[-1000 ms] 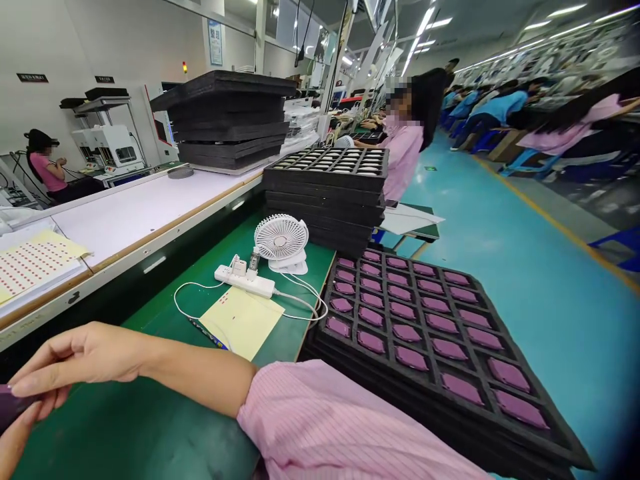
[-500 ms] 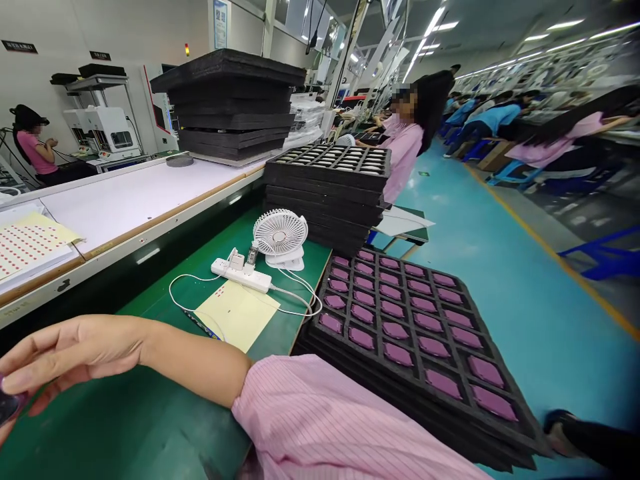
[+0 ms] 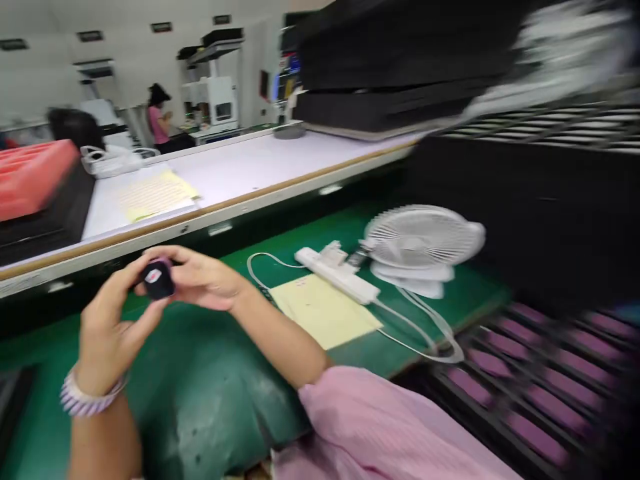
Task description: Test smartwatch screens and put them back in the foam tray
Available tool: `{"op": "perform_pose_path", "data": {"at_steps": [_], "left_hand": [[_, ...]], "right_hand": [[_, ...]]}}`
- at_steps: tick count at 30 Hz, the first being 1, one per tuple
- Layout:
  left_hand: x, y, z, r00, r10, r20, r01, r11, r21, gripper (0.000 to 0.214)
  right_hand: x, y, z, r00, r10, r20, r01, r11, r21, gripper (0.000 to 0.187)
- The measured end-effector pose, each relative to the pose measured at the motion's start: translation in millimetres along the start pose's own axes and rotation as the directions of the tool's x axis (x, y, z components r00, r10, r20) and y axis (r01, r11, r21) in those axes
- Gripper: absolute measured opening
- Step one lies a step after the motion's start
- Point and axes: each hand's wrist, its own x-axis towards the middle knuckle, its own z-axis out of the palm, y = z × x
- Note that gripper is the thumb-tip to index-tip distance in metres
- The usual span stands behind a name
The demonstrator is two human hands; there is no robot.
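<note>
A small dark rounded piece (image 3: 160, 283) with a purple edge and a white-and-red mark on its face is held up over the green work surface (image 3: 215, 373). My left hand (image 3: 107, 327) grips it from the left between thumb and fingers. From the right, my right hand (image 3: 203, 277) has its fingers against the purple edge; part of that grip is hidden behind the piece. To the right of my right forearm lies a yellow sheet (image 3: 320, 313) with a few small red dots, beside a white power strip (image 3: 340, 273).
A white fan (image 3: 420, 237) stands right of the strip, its cable looping over the edge. Trays of purple pieces (image 3: 537, 433) sit at lower right, blurred. Black stacked trays (image 3: 525, 213) rise behind. A white raised shelf (image 3: 280, 160) crosses the back; a red tray (image 3: 37, 177) is far left.
The view has swung left and is blurred. My left hand has come into view. The dark piece, formerly at the left edge in my right hand, now shows between both hands.
</note>
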Motion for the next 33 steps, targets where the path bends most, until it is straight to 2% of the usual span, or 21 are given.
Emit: {"op": "perform_pose_path", "data": {"at_steps": [2,6,10,12,19,25,33], "left_hand": [[1,3,2.8,0.998,0.059,-0.004,-0.059,0.998,0.026,0.055],[0,5,8.2,0.998,0.068,-0.01,-0.068,0.998,-0.006,0.061],[-3,8,9.6,1.0,0.017,-0.011,-0.018,0.994,-0.107,0.059],[-4,8,11.2,1.0,-0.002,-0.018,-0.001,0.987,-0.161,0.058],[-6,3,21.0,0.998,-0.036,-0.048,0.021,0.957,-0.289,0.062],[-6,1,24.6,0.997,-0.052,-0.06,0.031,0.947,-0.319,0.064],[-6,3,23.5,0.997,-0.042,-0.07,0.02,0.957,-0.291,0.064]], "right_hand": [[-3,1,-1,0.998,-0.06,-0.006,0.06,0.998,-0.021,0.038],[-3,6,-3,0.995,-0.089,-0.04,0.084,0.99,-0.11,0.037],[-4,8,-1,0.979,-0.087,-0.183,0.027,0.951,-0.307,0.037],[-4,9,-1,0.971,-0.089,-0.221,0.009,0.941,-0.337,0.035],[-3,14,-3,0.974,-0.151,-0.169,0.119,0.975,-0.187,0.034],[0,14,1,0.984,-0.159,-0.079,0.161,0.987,0.027,0.041],[0,14,1,0.982,-0.158,-0.099,0.16,0.987,0.011,0.042]]}}
